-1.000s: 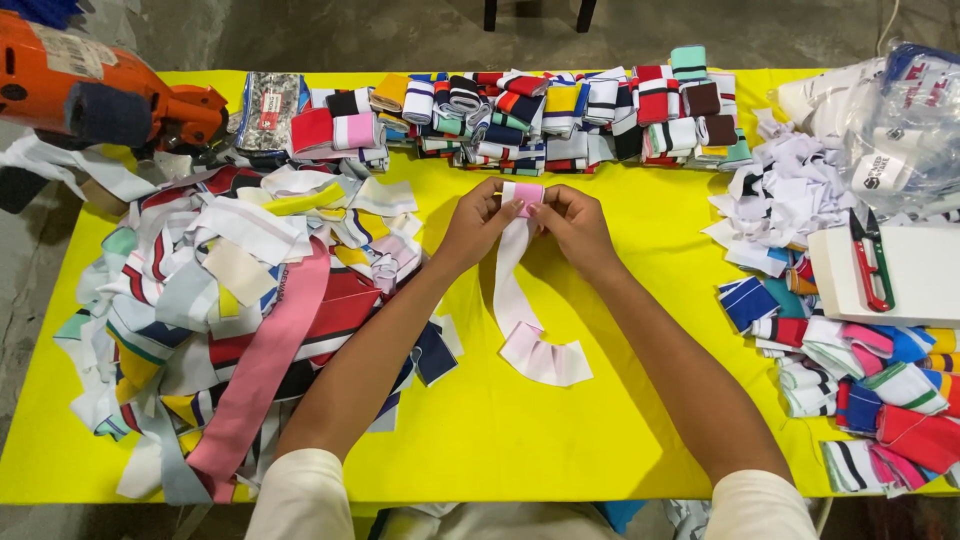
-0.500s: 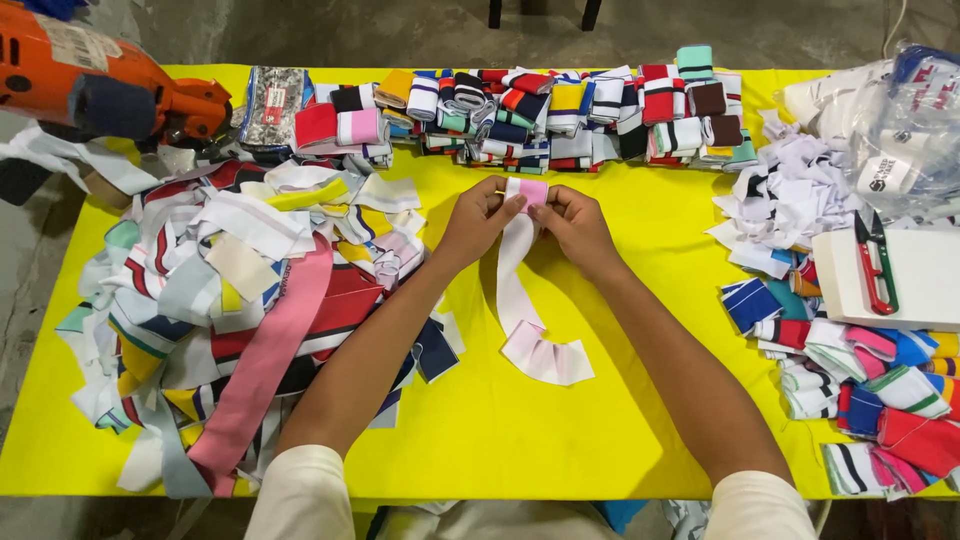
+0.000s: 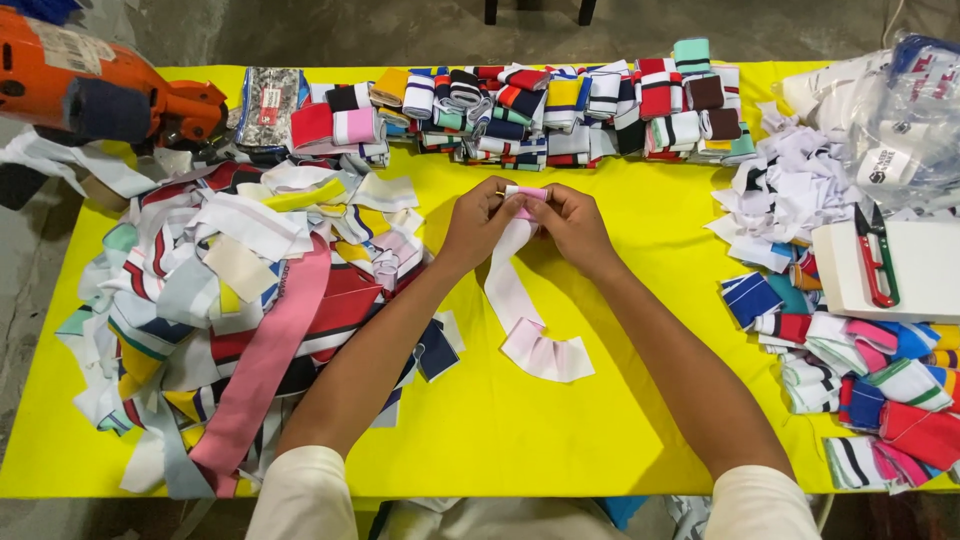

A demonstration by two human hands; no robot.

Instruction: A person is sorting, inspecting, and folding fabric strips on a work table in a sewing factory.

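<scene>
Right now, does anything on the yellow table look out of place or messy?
Nothing looks damaged. The loose strip heap at left sprawls over the table edge. Both hands hold a pink-and-white strip.

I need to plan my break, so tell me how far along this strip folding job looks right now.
Roughly midway, I'd judge. Done: a row of folded bundles along the table's far edge and more at the right. In hand: the left hand and right hand each keep a grip on the top of a pink-and-white strip, the tail trailing on the yellow table. Left: a large loose heap on the left.
</scene>
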